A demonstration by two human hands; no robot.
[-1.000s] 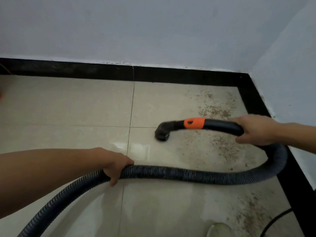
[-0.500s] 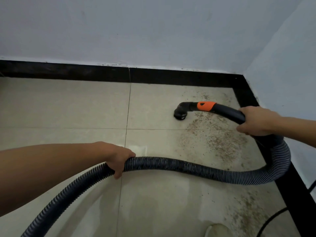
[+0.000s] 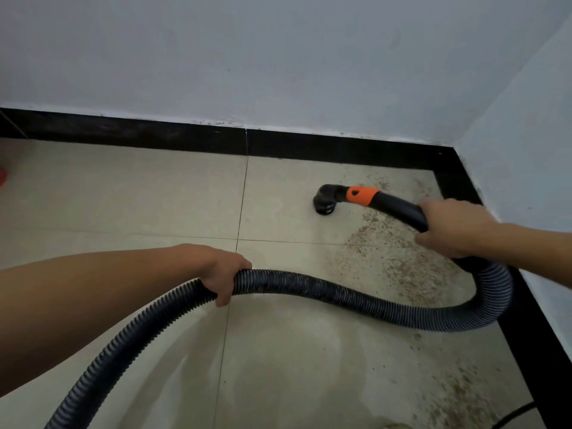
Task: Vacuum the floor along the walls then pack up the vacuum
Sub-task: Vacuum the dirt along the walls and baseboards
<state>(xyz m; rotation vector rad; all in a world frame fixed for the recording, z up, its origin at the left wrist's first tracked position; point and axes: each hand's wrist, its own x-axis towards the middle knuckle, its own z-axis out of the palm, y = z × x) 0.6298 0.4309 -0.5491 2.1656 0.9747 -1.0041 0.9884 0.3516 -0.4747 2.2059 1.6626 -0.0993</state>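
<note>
1. Tiled floor (image 3: 123,196), beige, with the room corner at upper right; black skirting (image 3: 154,134); brown grit (image 3: 390,255) at centre right.
2. Ribbed hose (image 3: 340,294), running lower left to right. We judge it light, springy and prone to kinking, best held mid-run.
3. Nozzle (image 3: 324,203), centre right, mouth on the tile. The rigid handle (image 3: 399,210) behind the orange collar (image 3: 362,195) is where we steer.
4. Left hand (image 3: 223,274) wrapped round the hose; right hand (image 3: 455,227) clenched on the handle; hands well apart.

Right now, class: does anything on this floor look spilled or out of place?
Yes. Brown grit lies scattered over the pale tiles near the corner, between the nozzle and the hose.
</note>
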